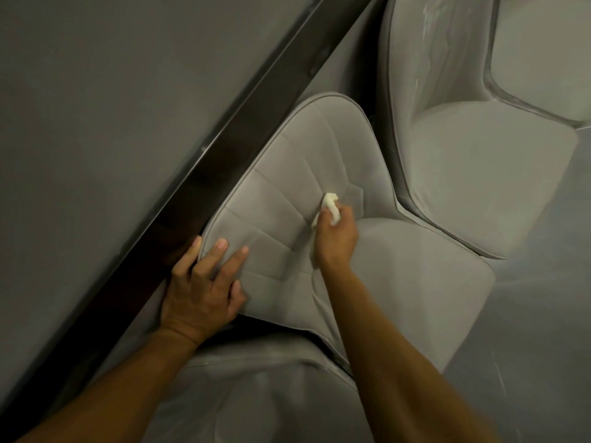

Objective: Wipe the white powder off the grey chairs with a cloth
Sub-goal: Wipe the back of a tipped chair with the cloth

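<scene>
Two hands on middle grey chair, beside desk edge. Right hand grips white cloth, pressed on backrest near seat. Left hand, fingers spread straight, rests on backrest edge.

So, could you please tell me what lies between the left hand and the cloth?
Only bare chair fabric with stitched seams lies between the left hand and the cloth, as the head view shows.

No readable text, label or number anywhere (plain grey surfaces only).
</scene>
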Demonstrator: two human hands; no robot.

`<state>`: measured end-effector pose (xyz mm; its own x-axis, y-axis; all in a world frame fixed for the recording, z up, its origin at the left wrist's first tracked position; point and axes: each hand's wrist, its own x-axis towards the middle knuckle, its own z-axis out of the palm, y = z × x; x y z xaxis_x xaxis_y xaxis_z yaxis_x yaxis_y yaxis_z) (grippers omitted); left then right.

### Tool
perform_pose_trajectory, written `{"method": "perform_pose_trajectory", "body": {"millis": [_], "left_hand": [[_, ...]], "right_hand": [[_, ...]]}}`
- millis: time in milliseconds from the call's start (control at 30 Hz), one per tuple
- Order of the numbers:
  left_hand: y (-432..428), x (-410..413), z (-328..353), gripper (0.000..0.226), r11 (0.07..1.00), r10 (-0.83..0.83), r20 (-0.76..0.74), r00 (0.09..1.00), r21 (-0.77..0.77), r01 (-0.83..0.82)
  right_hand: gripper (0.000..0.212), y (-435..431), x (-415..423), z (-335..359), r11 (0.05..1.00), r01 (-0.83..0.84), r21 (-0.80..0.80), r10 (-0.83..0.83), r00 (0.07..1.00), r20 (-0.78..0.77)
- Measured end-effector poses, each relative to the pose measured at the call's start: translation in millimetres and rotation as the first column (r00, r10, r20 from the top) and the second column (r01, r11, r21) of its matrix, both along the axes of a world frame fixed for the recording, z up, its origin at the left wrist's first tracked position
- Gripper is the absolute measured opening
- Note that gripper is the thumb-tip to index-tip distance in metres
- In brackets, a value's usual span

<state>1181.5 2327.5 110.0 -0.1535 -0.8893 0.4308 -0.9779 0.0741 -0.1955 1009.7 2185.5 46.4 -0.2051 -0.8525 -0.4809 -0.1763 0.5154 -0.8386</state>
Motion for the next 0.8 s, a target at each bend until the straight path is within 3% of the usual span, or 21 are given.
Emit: {"method": "perform_pose_trajectory", "body": {"millis": [100,167,367,567,633,733,800], "left_hand": [[0,2,-1,0.047,1.000,-0.009,0.008,1.000,-0.006,0.009],[0,1,0,0.047,1.000,-0.013,0.000,1.000,0.003,0.013],[0,2,0,0.047,1.000,-0.020,0.003,1.000,0.003,0.020],[1,3,-3,0.048,1.000,-0.018,0.001,1.000,0.006,0.018],[2,2,-3,0.048,1.000,-0.013,-0.005,1.000,0.011,0.013],[2,3,-4,0.048,1.000,-0.011,-0.006,1.000,0.014,0.011],[2,3,-5,0.047,1.000,-0.017,-0.007,1.000,0.011,0.017]], "right_hand": [[0.009,41,2,14,0.950,-0.135,-0.282,0.146,0.989,0.020],[0.011,70,10,9,0.887,-0.287,-0.362,0.298,0.954,-0.026],[0.006,105,7,-37,0.936,-0.350,-0.037,0.344,0.933,-0.101],[0.019,114,6,-11,0.920,-0.313,-0.236,0.306,0.950,-0.068],[0.029,127,10,-22,0.935,-0.329,-0.133,0.327,0.944,-0.037],[0.030,133,0,-54,0.947,-0.255,0.196,0.253,0.967,0.038],[0.032,130,-12,-67,0.926,-0.267,0.268,0.275,0.961,0.007]]}}
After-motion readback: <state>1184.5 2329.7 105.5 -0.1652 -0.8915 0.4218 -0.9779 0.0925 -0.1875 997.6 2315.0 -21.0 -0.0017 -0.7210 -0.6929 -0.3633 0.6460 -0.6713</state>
